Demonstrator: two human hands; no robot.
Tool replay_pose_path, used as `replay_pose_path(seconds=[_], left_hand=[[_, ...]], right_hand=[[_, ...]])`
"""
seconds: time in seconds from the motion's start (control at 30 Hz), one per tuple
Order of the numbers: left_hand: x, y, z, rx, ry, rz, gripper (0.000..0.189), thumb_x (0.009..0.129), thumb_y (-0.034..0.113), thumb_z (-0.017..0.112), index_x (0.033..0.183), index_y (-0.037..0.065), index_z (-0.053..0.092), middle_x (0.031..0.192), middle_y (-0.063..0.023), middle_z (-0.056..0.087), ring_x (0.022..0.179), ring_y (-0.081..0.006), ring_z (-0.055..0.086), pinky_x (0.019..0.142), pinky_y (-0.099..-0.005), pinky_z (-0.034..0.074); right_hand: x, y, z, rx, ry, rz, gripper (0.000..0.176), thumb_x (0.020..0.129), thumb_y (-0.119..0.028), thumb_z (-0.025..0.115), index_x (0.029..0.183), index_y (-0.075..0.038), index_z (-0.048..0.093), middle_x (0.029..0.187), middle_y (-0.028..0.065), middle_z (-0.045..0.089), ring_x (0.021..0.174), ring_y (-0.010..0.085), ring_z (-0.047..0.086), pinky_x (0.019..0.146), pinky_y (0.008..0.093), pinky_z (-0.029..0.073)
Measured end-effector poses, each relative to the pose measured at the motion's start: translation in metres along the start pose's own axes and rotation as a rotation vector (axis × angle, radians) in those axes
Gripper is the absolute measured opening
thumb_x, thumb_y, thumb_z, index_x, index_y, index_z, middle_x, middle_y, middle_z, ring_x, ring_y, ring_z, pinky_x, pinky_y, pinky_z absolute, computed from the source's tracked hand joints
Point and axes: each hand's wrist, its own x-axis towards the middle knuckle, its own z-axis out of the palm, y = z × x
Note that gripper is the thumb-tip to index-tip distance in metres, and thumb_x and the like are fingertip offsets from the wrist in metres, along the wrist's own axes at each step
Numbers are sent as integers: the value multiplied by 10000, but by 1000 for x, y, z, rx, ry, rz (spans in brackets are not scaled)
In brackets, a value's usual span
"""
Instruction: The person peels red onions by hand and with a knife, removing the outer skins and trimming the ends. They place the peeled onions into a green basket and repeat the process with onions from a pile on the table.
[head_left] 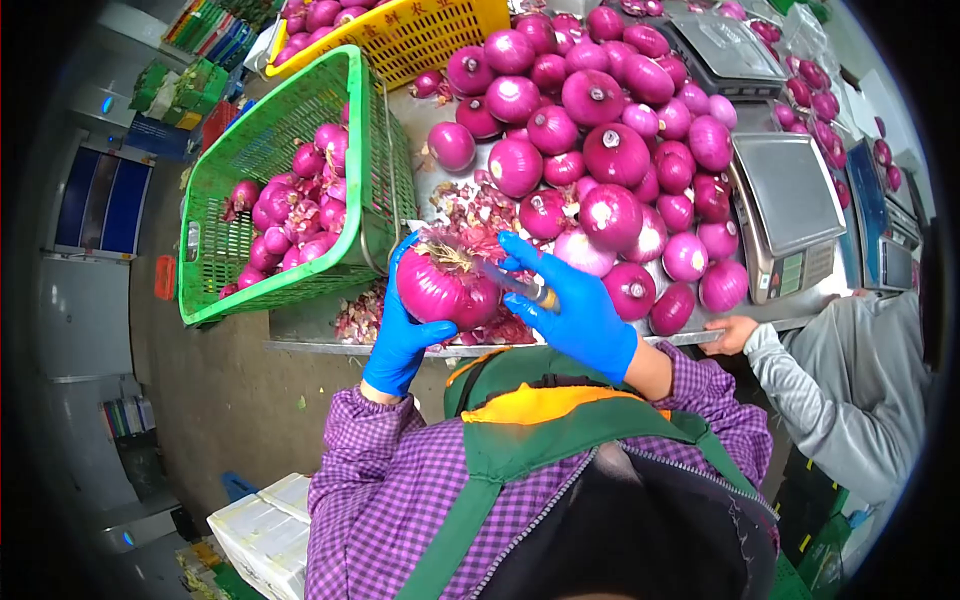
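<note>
In a blue glove, my left hand is wrapped round a large red onion with a dry, stringy end on top. My right hand, also gloved in blue, grips a small knife. The knife's blade points left and reaches the onion's stringy end. Loose onion skins lie on the metal table behind and beneath the onion. A big heap of smooth red onions spreads over the table beyond my right hand.
A green crate holding onions stands at the table's left. Behind it is a yellow crate. Scales stand on the right, where a person in a grey sleeve rests a hand at the table edge. A white box sits below left.
</note>
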Motion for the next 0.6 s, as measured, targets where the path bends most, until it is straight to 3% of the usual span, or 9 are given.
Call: replay_pose_path(seconds=[0.07, 0.13, 0.17, 0.2, 0.3, 0.43, 0.5, 0.53, 0.6], left_hand=[[-4, -4, 4, -14, -4, -61, 1108, 515, 249, 895, 1413, 86, 267, 1360, -87, 394, 1244, -239, 436, 1053, -399, 379], [-4, -13, 6, 218, -35, -48, 1107, 507, 211, 905, 1404, 92, 268, 1358, -94, 390, 1243, -234, 433, 1051, -393, 378], [-6, -18, 5, 274, -67, -3, 1112, 500, 183, 911, 1400, 98, 265, 1356, -101, 386, 1243, -230, 428, 1049, -391, 377], [-7, -25, 3, 275, -72, -11, 1112, 500, 183, 911, 1400, 98, 265, 1356, -101, 386, 1243, -230, 428, 1049, -391, 377], [-11, -39, 3, 292, -68, 87, 1130, 491, 190, 914, 1402, 90, 253, 1355, -102, 386, 1238, -234, 433, 1046, -387, 377], [-16, -59, 7, 244, -1, 61, 1097, 520, 168, 895, 1406, 87, 253, 1358, -95, 379, 1243, -232, 423, 1048, -385, 374], [-17, -61, 9, 184, 35, 1, 1089, 529, 167, 891, 1407, 85, 252, 1358, -91, 379, 1243, -230, 422, 1048, -386, 373], [-16, -62, 10, 123, 71, -52, 1081, 539, 165, 887, 1408, 83, 250, 1358, -88, 379, 1243, -229, 420, 1048, -387, 372], [-15, -64, 5, 139, 59, -56, 1068, 551, 169, 882, 1411, 82, 254, 1354, -82, 385, 1241, -226, 423, 1046, -384, 374]], right_hand=[[5, -3, 1, 140, 25, 24, 681, 771, -176, 717, 1383, -176, 418, 1134, 146, 591, 872, 313, 632, 733, 366, 518], [15, -21, -4, 81, -38, 95, 652, 783, -259, 731, 1358, -144, 446, 1148, 174, 585, 949, 298, 626, 804, 361, 500], [19, -13, 2, -10, -55, 39, 498, 805, -256, 712, 1245, -91, 551, 1051, 159, 635, 920, 276, 643, 791, 347, 505], [21, -1, 5, -8, -50, 46, 498, 805, -256, 712, 1245, -91, 551, 1051, 159, 635, 920, 276, 643, 791, 347, 505], [22, 24, 13, 351, -3, 293, 207, 840, -210, 669, 948, -33, 676, 836, 68, 676, 788, 208, 657, 726, 328, 510], [12, 23, 6, 498, 14, 530, 233, 857, -199, 657, 1008, -22, 656, 844, 34, 678, 802, 162, 645, 723, 313, 509], [10, 29, -1, 574, -84, 681, 293, 841, -177, 681, 1081, -17, 630, 942, 38, 669, 841, 135, 625, 760, 300, 505], [6, 32, 1, 577, -79, 687, 293, 841, -177, 681, 1081, -17, 630, 942, 38, 669, 841, 135, 625, 760, 300, 505], [-3, 36, 5, 579, -40, 363, 404, 797, -179, 733, 1147, -26, 603, 1056, 68, 641, 912, 142, 609, 813, 305, 494]])
